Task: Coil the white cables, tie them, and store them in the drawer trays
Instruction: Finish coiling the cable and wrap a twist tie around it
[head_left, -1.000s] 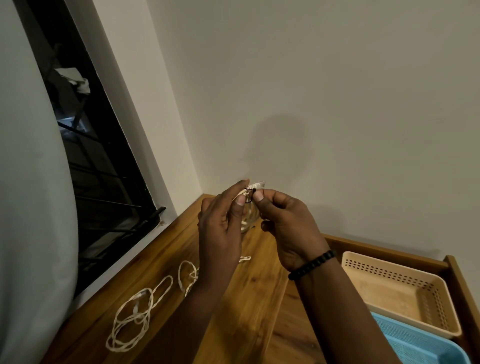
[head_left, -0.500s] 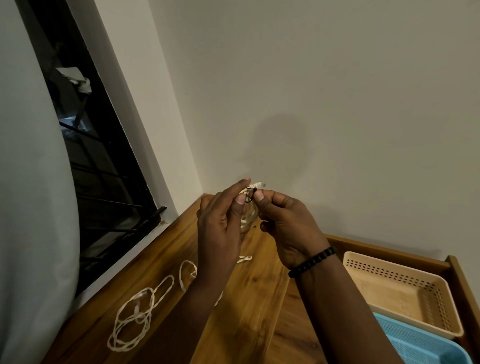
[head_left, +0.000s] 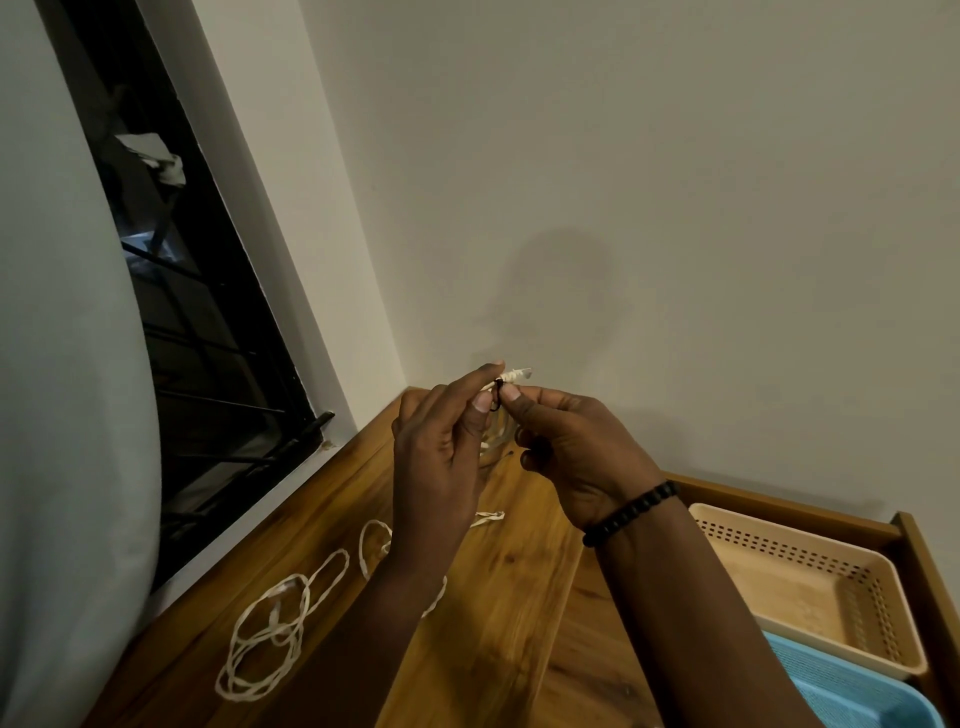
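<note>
Both hands are raised above the wooden top, holding a small coiled white cable (head_left: 500, 435) between them. My left hand (head_left: 441, 457) pinches the coil's top with thumb and forefinger. My right hand (head_left: 576, 452) pinches a thin dark tie (head_left: 497, 400) wrapped at the coil's top, where a white plug end (head_left: 519, 373) sticks out. Most of the coil is hidden behind the fingers. A loose white cable (head_left: 270, 631) lies in loops on the wood at lower left, with another loop (head_left: 373, 551) beside my left forearm.
A beige perforated tray (head_left: 810, 587) sits in the open drawer at right, a blue tray (head_left: 852, 691) in front of it. The drawer's wooden rim (head_left: 924, 566) runs along the right. A dark window (head_left: 171, 312) and a grey curtain stand at left; the wall is close behind.
The hands have stayed nearly still, with only small finger movements at the tie on top of the coil.
</note>
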